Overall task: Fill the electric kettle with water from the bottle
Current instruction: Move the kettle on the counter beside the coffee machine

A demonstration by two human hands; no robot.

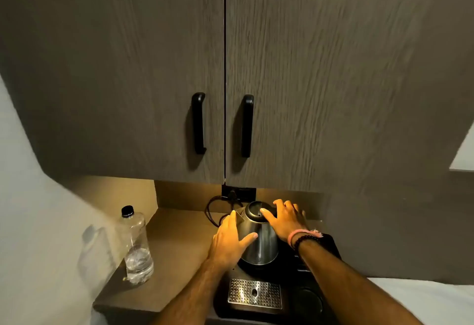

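Both hands are laid on the kettle [259, 232]: left hand [230, 237] spread flat against its side, right hand [284, 219] curled over lid and handle. Nothing is poured yet; the bottle [136, 245] is left capped, well apart at the left.

I see a kettle [259, 237] w/ dull silver steel body, dark grey-black lid and base. Bottle [136, 245] is clear plastic, black cap, clear water low inside. Tray [256, 306] under the kettle is black, w/ a silver drip grate [254, 293] patterned in rows of small round holes. Cabinet doors [223, 68] are grey-brown w/ vertical wood grain; both handles matte black. Counter [177, 242] is brown, lit warm yellow. Cable behind is black. Right wrist has a pink band [298, 235] and black bead bracelet. Wall at left is pale grey-white.
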